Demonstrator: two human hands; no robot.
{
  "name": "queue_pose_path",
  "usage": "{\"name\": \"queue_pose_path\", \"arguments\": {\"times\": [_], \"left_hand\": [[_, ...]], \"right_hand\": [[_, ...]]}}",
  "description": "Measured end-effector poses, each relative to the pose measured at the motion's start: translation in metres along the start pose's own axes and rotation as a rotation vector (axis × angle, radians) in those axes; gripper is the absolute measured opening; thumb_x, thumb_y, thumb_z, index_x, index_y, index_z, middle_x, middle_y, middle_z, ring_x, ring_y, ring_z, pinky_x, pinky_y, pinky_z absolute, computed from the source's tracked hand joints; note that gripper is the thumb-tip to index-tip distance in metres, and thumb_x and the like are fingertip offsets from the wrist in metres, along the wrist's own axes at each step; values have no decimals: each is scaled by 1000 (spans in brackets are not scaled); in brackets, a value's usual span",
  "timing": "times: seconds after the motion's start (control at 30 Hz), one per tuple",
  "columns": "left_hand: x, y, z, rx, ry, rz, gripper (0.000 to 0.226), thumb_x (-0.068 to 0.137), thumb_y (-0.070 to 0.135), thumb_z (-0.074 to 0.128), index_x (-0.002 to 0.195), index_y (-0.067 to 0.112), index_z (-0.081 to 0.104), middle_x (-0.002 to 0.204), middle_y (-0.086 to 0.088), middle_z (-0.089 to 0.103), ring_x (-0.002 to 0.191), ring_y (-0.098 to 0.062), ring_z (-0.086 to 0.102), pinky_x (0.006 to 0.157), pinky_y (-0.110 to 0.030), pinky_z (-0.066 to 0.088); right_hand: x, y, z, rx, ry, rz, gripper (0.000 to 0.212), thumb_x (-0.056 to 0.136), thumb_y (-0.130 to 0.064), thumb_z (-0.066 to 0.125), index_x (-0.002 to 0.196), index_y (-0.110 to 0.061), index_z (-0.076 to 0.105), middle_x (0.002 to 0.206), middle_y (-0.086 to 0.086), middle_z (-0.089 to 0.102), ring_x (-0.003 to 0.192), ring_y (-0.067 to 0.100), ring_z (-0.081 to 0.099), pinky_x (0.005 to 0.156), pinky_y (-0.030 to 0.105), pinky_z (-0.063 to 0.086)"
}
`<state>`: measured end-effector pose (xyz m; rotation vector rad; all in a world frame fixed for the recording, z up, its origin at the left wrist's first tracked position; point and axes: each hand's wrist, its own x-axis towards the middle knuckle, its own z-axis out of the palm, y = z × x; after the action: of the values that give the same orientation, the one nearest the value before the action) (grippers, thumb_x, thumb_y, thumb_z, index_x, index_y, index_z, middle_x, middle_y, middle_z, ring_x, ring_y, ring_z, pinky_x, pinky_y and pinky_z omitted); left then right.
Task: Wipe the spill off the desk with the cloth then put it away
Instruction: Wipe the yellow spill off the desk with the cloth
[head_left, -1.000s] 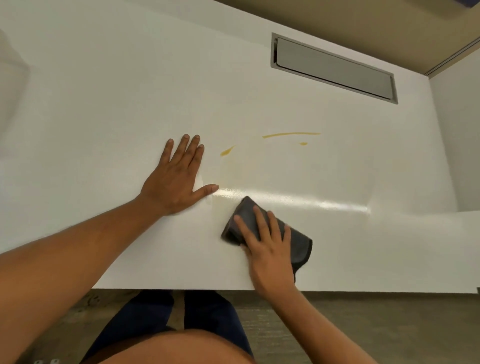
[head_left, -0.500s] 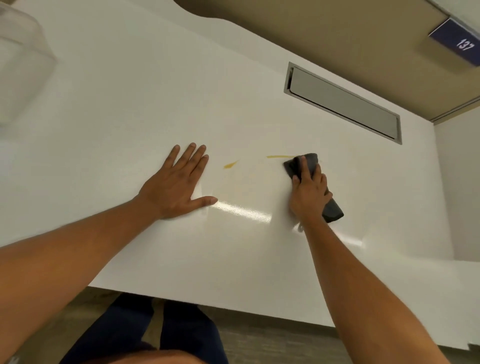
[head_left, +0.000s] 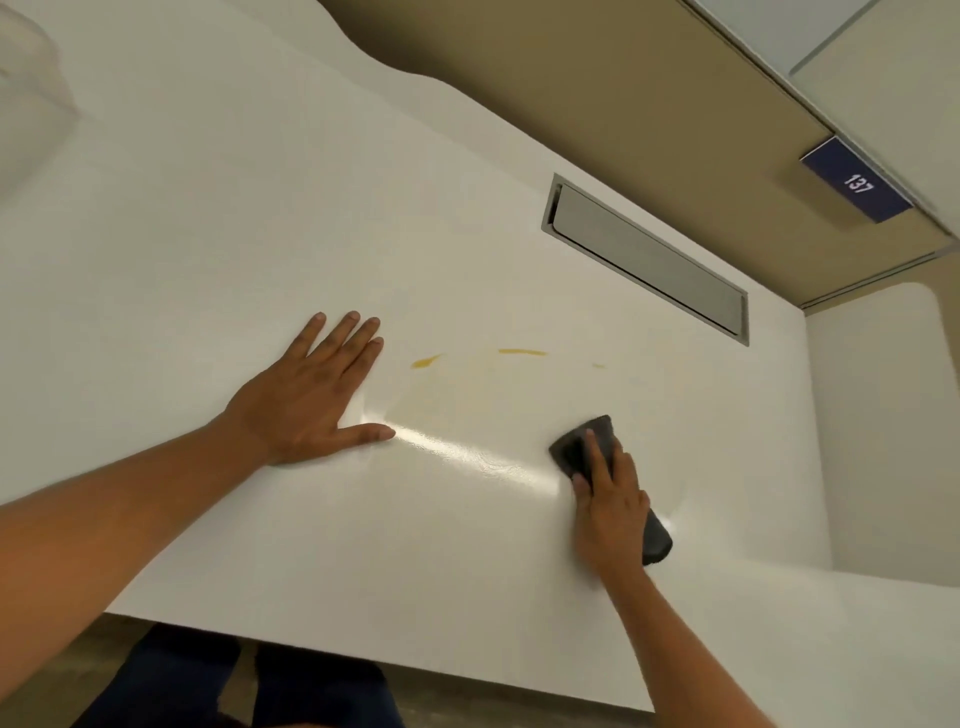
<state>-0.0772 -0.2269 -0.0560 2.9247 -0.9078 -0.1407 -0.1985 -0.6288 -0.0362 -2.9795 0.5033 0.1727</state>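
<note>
My right hand (head_left: 610, 506), flat on the cloth (head_left: 589, 441), has swept back from the yellow streak (head_left: 522, 352), now shorter; left hand (head_left: 311, 395) spread on the surface (head_left: 208, 234). More passes likely.

Your left hand (head_left: 311, 395) and right hand (head_left: 610, 512) are both bare, and so are the wrists behind them. Your left forearm (head_left: 130, 519) shows from the 8 o'clock edge of the picture and your right forearm (head_left: 685, 654) from about 5 o'clock. Each is uncovered all the way to the frame's edge. The nails that show on your left fingers are cut short and plain. Down at 6 to 7 o'clock, below the desk's near edge, you wear dark navy trousers (head_left: 311, 686). The cloth looks smooth and matt, and a narrow gap parts the two legs.
</note>
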Motion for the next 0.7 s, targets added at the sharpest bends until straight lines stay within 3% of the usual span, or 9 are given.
{"name": "queue_pose_path", "arguments": {"times": [0.13, 0.23, 0.33, 0.57, 0.63, 0.7], "left_hand": [[1, 0, 2, 15, 3, 4, 114, 93, 91, 15, 169, 6, 13, 179, -10, 5, 168, -28, 2, 134, -57, 12], [1, 1, 2, 13, 7, 6, 114, 93, 91, 18, 169, 7, 13, 180, -10, 5, 168, -27, 2, 135, -56, 12], [0, 2, -1, 19, 8, 9, 114, 92, 91, 19, 169, 6, 14, 180, -10, 7, 168, -26, 4, 135, -56, 13], [-1, 1, -4, 39, 10, 12, 115, 92, 91, 22, 168, 4, 19, 179, -13, 13, 167, -28, 9, 134, -57, 17], [-1, 1, -5, 41, 0, 12, 115, 92, 91, 23, 168, 4, 18, 179, -13, 12, 167, -28, 9, 134, -57, 17], [-1, 1, -4, 44, -8, 9, 116, 92, 92, 22, 168, 5, 17, 179, -13, 10, 167, -28, 7, 134, -57, 16]], "right_hand": [[124, -8, -19, 71, 27, 221, 57, 110, -33, 39, 162, -46, 20, 169, 4, 26, 150, 31, 28, 114, 64, 27], [159, -35, -17, 30, 28, 150, 57, 109, -35, 38, 162, -47, 19, 168, 4, 26, 150, 31, 29, 114, 65, 27], [126, -51, -7, -7, 9, -30, 60, 108, -33, 41, 162, -48, 19, 170, 5, 25, 154, 30, 25, 116, 62, 28], [-74, -45, 21, -24, -93, -420, 67, 108, -38, 42, 161, -56, 5, 175, -4, 16, 162, 23, 10, 125, 55, 16], [-68, -23, 15, -16, -123, -473, 68, 107, -36, 44, 159, -59, 8, 174, -5, 18, 161, 22, 12, 125, 53, 14], [-22, -7, 8, -44, -89, -419, 68, 104, -31, 47, 159, -55, 16, 171, 3, 28, 159, 28, 22, 121, 56, 23]]}}
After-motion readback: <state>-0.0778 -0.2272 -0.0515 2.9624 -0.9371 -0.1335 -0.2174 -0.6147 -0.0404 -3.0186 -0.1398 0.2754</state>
